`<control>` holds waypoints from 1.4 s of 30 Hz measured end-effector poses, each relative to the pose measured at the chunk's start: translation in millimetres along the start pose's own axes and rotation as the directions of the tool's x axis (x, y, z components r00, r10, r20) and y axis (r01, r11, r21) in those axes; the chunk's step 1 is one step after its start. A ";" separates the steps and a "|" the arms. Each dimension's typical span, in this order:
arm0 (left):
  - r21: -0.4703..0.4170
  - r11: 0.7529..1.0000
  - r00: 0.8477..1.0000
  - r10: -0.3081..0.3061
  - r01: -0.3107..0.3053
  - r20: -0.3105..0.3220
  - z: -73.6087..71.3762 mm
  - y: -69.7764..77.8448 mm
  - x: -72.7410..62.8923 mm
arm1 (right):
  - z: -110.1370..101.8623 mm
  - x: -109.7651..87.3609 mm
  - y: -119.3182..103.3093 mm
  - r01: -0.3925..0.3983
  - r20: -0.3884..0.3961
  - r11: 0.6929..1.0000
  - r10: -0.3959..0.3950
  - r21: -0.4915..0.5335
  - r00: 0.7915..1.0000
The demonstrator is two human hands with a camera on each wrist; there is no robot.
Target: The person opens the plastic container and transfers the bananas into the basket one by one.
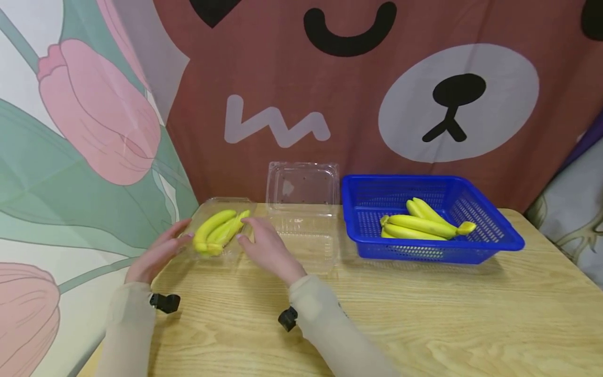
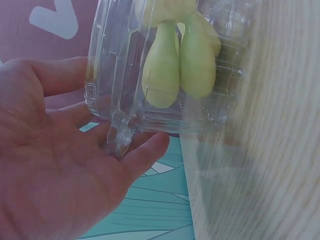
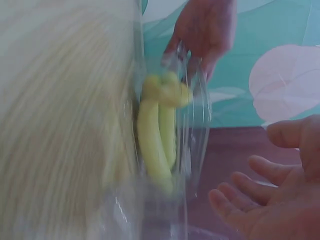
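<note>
A clear plastic clamshell box (image 1: 195, 222) with its lid over a bunch of bananas (image 1: 207, 233) lies on the table at the left. My left hand (image 1: 162, 251) is at the box's left side. In the left wrist view its fingers (image 2: 145, 155) reach loosely along the rim and the lid's side, with the palm facing the box. On the other side my right hand (image 1: 266, 246) hovers by the box's right edge. The right wrist view has that hand (image 3: 280, 185) apart from the lid, its fingers loosely spread and holding nothing.
Beside the filled box stands a second clear clamshell box (image 1: 306, 243), its lid (image 1: 303, 188) raised at the back. A blue plastic basket (image 1: 350, 222) on the right holds more bananas (image 1: 419, 225). Printed cloths (image 1: 282, 68) hang behind and left of the wooden table (image 1: 447, 314).
</note>
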State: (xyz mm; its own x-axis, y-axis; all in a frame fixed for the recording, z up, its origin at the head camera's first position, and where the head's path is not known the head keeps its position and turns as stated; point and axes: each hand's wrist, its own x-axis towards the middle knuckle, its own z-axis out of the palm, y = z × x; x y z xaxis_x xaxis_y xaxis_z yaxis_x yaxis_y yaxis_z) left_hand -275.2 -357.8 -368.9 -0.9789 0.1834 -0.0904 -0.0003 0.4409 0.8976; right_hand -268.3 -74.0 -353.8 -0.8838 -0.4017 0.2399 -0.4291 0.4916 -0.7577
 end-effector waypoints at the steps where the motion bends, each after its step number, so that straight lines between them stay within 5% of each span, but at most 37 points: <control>1: -0.001 1.000 1.000 -0.002 0.002 -0.001 0.1 0.1 -0.3 | 3.3 1.0 -1.4 -0.004 -0.003 1.000 0.004 0.020 1.000; 5: 0.002 1.000 1.000 -0.007 0.007 -0.007 0.0 0.6 -0.5 | 13.8 2.9 -5.8 -0.053 0.002 0.984 0.054 0.169 0.999; 7: 0.008 1.000 1.000 -0.009 0.010 -0.011 0.2 0.9 -0.2 | 18.3 3.6 -6.3 -0.104 0.029 0.947 0.100 0.305 0.995; 13: 0.021 1.000 1.000 -0.013 0.013 -0.014 0.6 0.1 1.4 | 23.6 4.6 -9.6 -0.257 0.149 0.711 0.213 0.655 0.966; 17: 0.001 1.000 1.000 -0.027 0.027 -0.015 0.3 -0.6 2.2 | 23.3 5.1 -9.4 -0.314 0.240 0.632 0.202 0.708 0.949; 19: -0.003 0.999 0.999 -0.037 0.037 -0.016 0.2 -0.4 1.9 | 23.2 5.2 -8.7 -0.329 0.274 0.612 0.185 0.720 0.944; 26: 0.040 0.998 0.999 -0.039 0.040 -0.026 0.1 2.4 -1.3 | 22.9 3.2 -5.0 -0.334 0.271 0.652 0.199 0.681 0.942; 32: 0.074 0.997 0.999 -0.030 0.033 -0.042 -0.7 8.5 -5.2 | 23.9 3.7 -1.9 -0.307 0.243 0.643 0.190 0.701 0.951; 36: 0.072 0.997 0.998 -0.036 0.040 -0.048 -1.6 13.5 -6.5 | 23.4 5.8 -1.2 -0.248 0.165 0.617 0.189 0.747 0.968; 42: 0.067 0.998 0.998 0.006 -0.002 -0.067 -0.2 30.1 -7.2 | 13.6 10.2 2.7 -0.195 0.089 0.538 0.216 0.820 0.972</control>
State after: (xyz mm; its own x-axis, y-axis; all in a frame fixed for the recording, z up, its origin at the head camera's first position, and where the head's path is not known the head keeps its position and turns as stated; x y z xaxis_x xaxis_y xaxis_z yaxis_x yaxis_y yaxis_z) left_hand -268.2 -346.0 -341.1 -0.9904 0.1265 -0.0556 0.0150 0.4984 0.8668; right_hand -275.9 -87.4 -361.6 -0.9355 -0.3531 0.0151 0.0946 -0.2913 -0.9519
